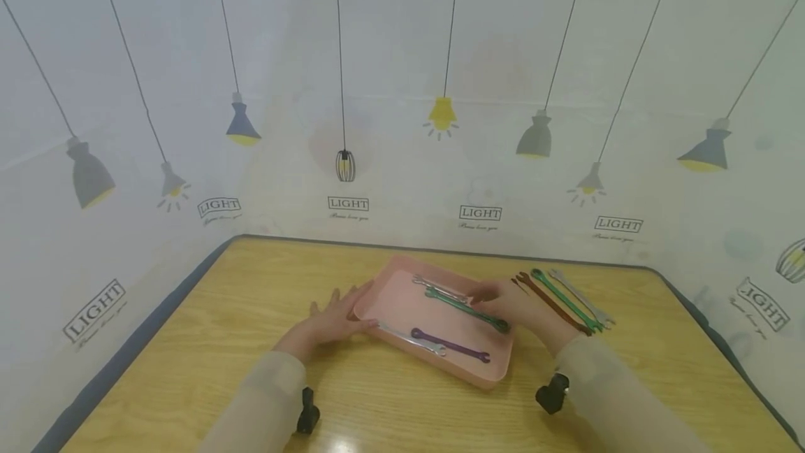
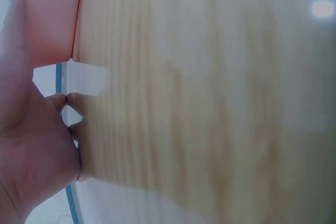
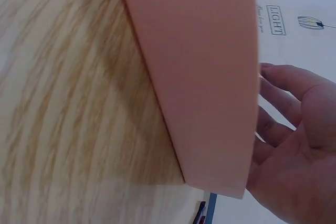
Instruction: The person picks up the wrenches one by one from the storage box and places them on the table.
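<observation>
A pink tray (image 1: 396,306) lies at a slant on the table. Inside it, along the far side, are a silver wrench (image 1: 434,284) and a green wrench (image 1: 458,305); a purple wrench (image 1: 449,346) and another silver wrench (image 1: 415,340) lie along the near side. My left hand (image 1: 333,317) rests at the tray's left corner with fingers spread and thumb along the rim. Over the tray's right side reaches my right hand (image 1: 516,306), fingers bent at the far silver wrench's end. The tray wall (image 3: 199,77) hides those fingertips in the right wrist view, so a grip cannot be confirmed.
Right of the tray, a brown wrench (image 1: 553,305), a green wrench (image 1: 569,303) and a silver wrench (image 1: 581,298) lie side by side on the wooden table (image 1: 251,299). A white printed curtain (image 1: 402,159) stands behind the table and along its sides.
</observation>
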Demonstrator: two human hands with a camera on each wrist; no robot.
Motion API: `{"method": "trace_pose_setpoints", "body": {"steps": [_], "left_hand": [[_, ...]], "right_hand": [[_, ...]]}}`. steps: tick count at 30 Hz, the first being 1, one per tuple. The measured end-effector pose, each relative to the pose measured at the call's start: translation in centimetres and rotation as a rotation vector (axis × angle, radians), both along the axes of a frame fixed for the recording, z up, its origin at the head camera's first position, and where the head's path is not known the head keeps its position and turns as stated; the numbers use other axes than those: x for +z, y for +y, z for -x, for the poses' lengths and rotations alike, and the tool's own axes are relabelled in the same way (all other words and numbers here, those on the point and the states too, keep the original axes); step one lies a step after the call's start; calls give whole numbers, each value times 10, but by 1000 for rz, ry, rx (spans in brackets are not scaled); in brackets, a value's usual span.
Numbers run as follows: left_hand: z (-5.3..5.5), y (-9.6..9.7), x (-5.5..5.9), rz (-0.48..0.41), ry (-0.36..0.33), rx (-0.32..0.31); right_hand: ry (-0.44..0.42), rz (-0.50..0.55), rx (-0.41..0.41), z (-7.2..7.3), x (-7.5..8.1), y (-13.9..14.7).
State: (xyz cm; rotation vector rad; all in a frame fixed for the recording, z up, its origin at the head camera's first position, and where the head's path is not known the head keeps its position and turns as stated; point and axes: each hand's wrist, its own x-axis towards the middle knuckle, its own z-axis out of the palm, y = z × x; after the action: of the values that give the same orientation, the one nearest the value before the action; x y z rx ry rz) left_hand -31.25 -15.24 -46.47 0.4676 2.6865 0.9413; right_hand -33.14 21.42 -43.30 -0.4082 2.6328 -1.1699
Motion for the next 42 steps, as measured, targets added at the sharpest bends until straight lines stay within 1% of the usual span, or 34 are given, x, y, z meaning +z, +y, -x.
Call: {"method": "trace_pose_setpoints", "body": {"steps": [1,4,9,15,19,22,26,35,39,42], "left_hand": [[1,0,-1,4,0,1],[2,0,-3,8,-3,-1],[1,2,-3,4,-7,-2],[0,0,-2,0,-14,-3],[0,-1,-2,-2,-20,2],[0,-1,-1,-3,-21,3],[0,-1,0,-3,-18,0],[-2,-2,5,-5,-21,1],[-2,-1,4,3,-15,0],[-3,-1,4,1,-22,1]], "right_hand": [[9,-22,20,1,-1,-1],[12,-29,43,4,-6,-1],[7,-41,24,10,-14,-2],[40,-128,-5,13,-17,-8],[59,-166,8,13,-17,-12],[56,-158,27,13,-17,-14],[48,-147,29,14,-19,-16],[34,-143,-4,15,-21,-18],[32,-134,-8,15,-21,-16],[23,-121,-21,15,-20,-15]]}}
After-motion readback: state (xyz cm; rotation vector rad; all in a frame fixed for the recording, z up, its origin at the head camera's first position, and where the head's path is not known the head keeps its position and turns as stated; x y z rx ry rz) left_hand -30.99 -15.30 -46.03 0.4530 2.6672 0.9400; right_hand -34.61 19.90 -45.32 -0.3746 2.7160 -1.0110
